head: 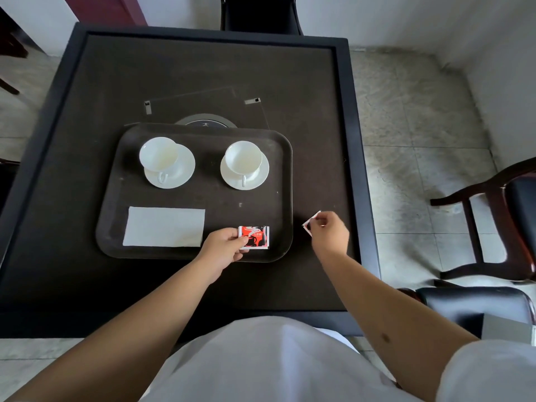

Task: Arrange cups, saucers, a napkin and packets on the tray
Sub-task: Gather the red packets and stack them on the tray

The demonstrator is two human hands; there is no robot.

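The red packet (254, 237) is lying at the tray's (116, 181) near edge, the left hand (223, 246) pinching it; the right hand's (329, 232) grip is holding a second packet (310, 224) over the table (319, 126). Released carelessly, either could be sliding off the rim.

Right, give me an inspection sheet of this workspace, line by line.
Surface: dark square table with a raised rim.
Job's things: dark tray; two white cups on saucers, left cup, right cup; white napkin at the tray's near left; red packet at its near edge; second packet off the tray.
Clutter: round dark disc behind the tray.
Grippers: left hand pinches the red packet; right hand pinches the second packet.
Cables: nothing seen.
Surroundings: tiled floor, chairs.
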